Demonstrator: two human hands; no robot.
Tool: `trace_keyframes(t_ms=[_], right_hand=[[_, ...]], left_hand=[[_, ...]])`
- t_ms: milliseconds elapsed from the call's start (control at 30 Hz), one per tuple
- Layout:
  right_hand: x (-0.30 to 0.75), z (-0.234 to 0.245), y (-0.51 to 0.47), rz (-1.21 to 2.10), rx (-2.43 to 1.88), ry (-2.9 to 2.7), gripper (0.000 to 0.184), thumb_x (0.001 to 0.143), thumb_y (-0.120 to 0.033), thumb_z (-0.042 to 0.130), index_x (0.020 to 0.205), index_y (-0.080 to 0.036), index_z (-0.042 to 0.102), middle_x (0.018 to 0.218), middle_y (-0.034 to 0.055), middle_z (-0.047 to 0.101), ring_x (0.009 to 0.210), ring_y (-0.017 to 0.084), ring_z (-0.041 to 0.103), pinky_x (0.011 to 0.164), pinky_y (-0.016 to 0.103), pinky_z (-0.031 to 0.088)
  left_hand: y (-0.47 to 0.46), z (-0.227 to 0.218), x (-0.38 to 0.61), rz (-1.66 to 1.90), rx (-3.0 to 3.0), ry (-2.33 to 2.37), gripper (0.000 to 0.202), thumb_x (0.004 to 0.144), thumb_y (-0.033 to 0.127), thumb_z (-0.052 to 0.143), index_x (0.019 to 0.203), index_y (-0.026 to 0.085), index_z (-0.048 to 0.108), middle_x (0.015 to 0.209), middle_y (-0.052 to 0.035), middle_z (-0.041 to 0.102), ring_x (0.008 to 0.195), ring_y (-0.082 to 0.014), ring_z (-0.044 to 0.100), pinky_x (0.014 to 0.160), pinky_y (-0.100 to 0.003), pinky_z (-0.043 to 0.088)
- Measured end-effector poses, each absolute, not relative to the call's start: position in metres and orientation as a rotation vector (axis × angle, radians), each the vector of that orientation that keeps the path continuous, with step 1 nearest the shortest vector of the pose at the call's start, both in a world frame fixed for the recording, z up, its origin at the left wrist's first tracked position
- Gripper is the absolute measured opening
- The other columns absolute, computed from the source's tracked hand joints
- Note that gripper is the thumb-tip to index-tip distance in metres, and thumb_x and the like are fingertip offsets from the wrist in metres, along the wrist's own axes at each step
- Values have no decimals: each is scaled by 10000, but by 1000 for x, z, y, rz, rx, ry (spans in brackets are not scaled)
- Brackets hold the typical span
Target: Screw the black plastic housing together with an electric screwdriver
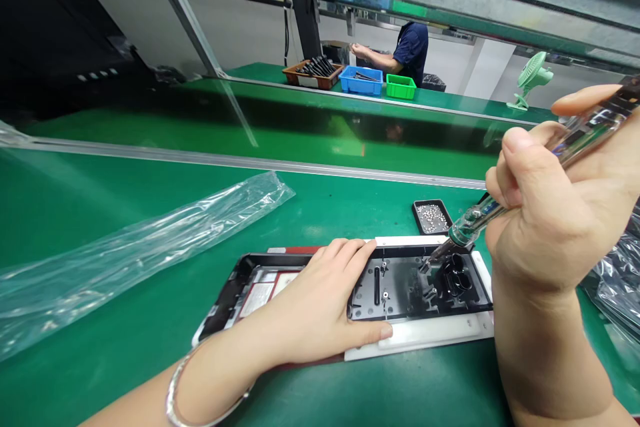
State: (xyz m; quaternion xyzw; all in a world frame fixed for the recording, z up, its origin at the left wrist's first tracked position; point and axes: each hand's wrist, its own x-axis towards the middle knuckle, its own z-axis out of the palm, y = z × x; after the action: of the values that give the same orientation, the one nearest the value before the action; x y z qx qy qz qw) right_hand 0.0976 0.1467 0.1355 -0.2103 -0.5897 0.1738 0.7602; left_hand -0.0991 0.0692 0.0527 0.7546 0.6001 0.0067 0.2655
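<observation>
My right hand (555,213) is wrapped around a see-through electric screwdriver (473,223), held at a slant. The tip of the tool points down into a black plastic housing (400,280), close to a screw post; whether a screw is on the tip is too small to tell. Across the middle of the housing lies my left hand (320,293), its fingers at the far edge and the thumb on the near edge, gripping it. Under the housing sits a white and red fixture (430,333). Beyond the housing stands a small black tray of screws (433,217).
A long clear plastic bag (150,253) stretches over the green table on the left. Dark plastic-wrapped things (617,273) lie at the right edge. Behind a clear partition are brown, blue (361,80) and green bins, a fan (533,80) and another person (413,47).
</observation>
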Motion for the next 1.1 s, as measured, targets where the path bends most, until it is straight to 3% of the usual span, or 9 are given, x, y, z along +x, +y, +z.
trace_keyframes(t_ms=[367,600,1100], right_hand=[[97,134,144,327,-475,-1332,223,826,-253,641,962,-173,483,935,25,455,634,52,427,564,203,391],[95,135,144,366,-476,-1293,255,781,-244,659,960,-178,490,942,25,470,620,56,417,542,202,371],[94,136,143,400,-431,-1259,312,749,-179,667,1018,-156,510,940,37,487,604,57,411,534,227,361]], left_hand=[[67,51,-101,46,2049,1612,1117,776,768,633,1640,173,249,1647,-137,333,1525,-373,258,1272,-612,305],[68,50,-102,135,2089,1599,1085,773,744,676,1611,153,321,1607,-171,402,1494,-404,336,1232,-640,370],[66,51,-102,100,2047,1614,1107,764,766,661,1626,176,295,1629,-151,374,1521,-407,297,1252,-647,341]])
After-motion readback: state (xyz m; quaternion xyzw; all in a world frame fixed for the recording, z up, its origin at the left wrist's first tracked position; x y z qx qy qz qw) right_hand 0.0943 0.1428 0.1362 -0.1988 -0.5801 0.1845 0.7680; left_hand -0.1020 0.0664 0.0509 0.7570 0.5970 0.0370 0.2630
